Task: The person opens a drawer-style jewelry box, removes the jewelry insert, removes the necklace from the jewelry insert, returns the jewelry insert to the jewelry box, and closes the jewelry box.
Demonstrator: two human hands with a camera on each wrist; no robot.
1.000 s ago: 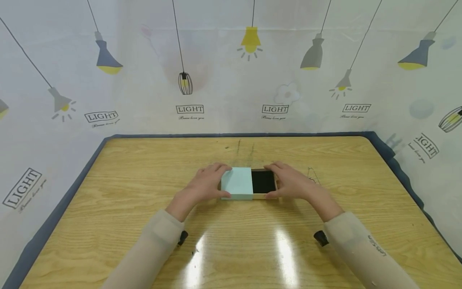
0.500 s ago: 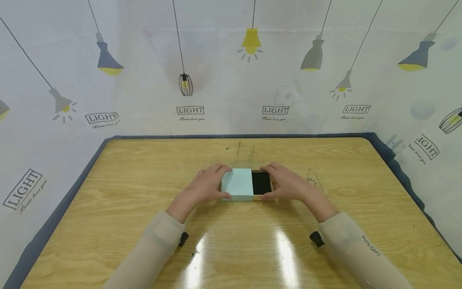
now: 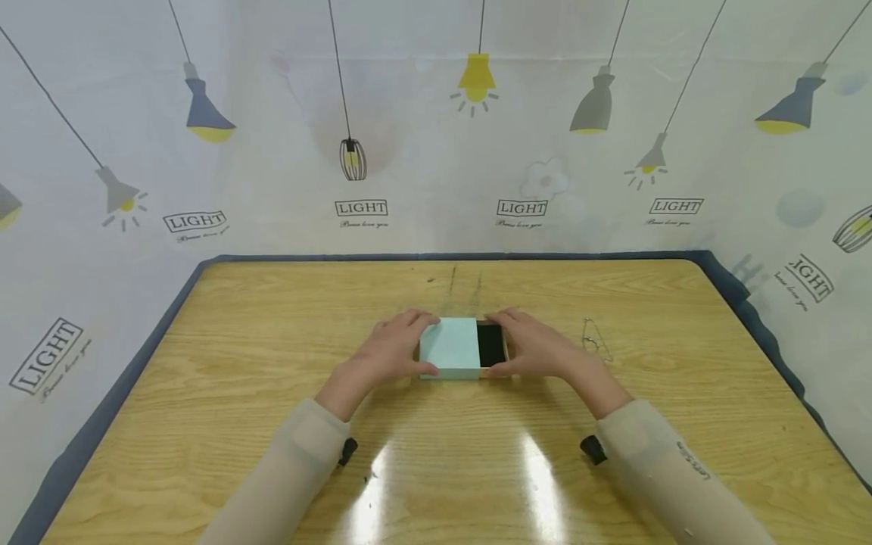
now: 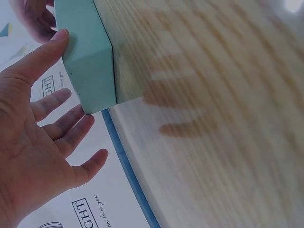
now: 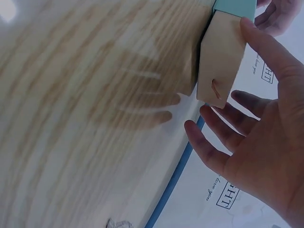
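Observation:
A small mint-green box sleeve [image 3: 450, 344] lies flat on the table, with a tan cardboard drawer [image 5: 219, 61] partly out of its right side. Black lining [image 3: 490, 346] shows in the drawer's exposed part. My left hand [image 3: 384, 350] holds the sleeve's left end, thumb at the near side and fingers at the far side. At the other end my right hand [image 3: 538, 347] grips the drawer the same way between thumb and fingers. A short cord loop [image 5: 215, 89] sits on the drawer's end face.
To the right of my right hand a thin silvery chain [image 3: 594, 341] lies loose on the wooden table [image 3: 272, 318]. A printed cloth [image 3: 436, 166] with a dark blue border rises behind and along both sides.
My right hand has moved left, sliding the drawer further into the sleeve, so less black lining shows. The left hand and the sleeve have stayed in place.

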